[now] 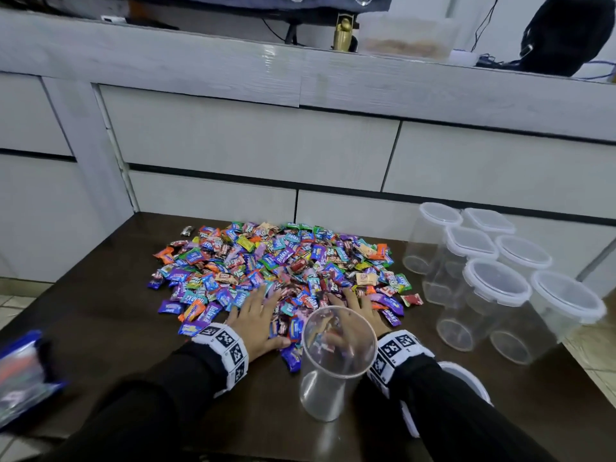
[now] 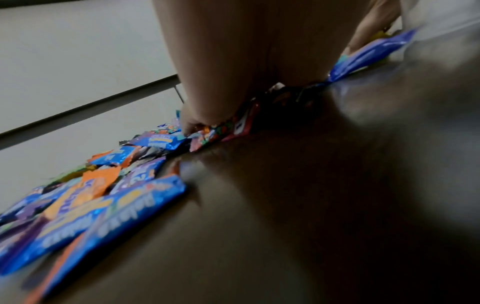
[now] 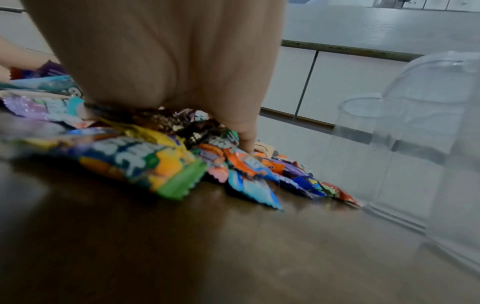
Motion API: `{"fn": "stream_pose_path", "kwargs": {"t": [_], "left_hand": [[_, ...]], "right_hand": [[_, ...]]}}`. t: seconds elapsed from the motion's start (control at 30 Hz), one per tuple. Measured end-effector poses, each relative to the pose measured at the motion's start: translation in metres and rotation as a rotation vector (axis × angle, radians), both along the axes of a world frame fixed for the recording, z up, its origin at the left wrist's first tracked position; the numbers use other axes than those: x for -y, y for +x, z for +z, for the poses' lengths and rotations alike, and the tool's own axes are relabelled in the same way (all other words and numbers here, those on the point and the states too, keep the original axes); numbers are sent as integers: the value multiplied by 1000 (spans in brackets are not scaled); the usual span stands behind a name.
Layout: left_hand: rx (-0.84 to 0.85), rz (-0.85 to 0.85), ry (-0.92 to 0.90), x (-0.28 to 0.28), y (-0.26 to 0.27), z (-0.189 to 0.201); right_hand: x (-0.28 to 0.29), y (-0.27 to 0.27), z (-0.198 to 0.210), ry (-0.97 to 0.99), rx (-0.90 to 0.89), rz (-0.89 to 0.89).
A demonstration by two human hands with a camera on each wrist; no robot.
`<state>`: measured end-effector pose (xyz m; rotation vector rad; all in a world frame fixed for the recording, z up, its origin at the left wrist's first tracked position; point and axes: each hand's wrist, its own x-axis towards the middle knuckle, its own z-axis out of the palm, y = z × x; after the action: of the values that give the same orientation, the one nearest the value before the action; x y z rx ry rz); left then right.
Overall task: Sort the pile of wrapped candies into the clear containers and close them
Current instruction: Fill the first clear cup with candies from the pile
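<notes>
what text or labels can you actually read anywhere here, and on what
"relaxa", seen upside down: purple wrapper in the candy pile, and several blue and purple ones around it.
"relaxa", blurred: blue wrapper in the left wrist view.
Green and yellow wrapper: white letters, too blurred to read.
Wristbands: square black-and-white code marks, no readable words.
Other wrappers: too small.

Bare tabletop [image 1: 110, 305] lies open left of the candy pile [image 1: 276, 271]. An open clear container [image 1: 333, 365] stands at the near edge between both wrists, blocking the middle. Lidded containers [image 1: 493, 281] crowd the right side; a lid [image 1: 466, 378] lies behind the right wrist. Cabinet drawers [image 1: 253, 148] wall the far edge.
</notes>
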<state>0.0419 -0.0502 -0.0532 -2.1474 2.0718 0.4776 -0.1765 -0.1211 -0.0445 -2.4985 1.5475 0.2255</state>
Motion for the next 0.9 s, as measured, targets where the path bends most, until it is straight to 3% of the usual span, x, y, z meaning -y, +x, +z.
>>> {"fn": "stream_pose_path", "kwargs": {"t": [0.2, 0.37, 0.6, 0.77, 0.9], "left_hand": [[106, -21, -162, 0, -3, 11], [16, -29, -231, 9, -3, 18], [-55, -68, -302, 1, 3, 11], [62, -66, -230, 2, -4, 7], [93, -57, -223, 9, -8, 8]], "right_hand": [[9, -4, 0, -104, 9, 84], [19, -5, 2, -57, 49, 98], [7, -11, -4, -381, -4, 95], [4, -8, -13, -154, 2, 32], [12, -2, -21, -176, -2, 51]]}}
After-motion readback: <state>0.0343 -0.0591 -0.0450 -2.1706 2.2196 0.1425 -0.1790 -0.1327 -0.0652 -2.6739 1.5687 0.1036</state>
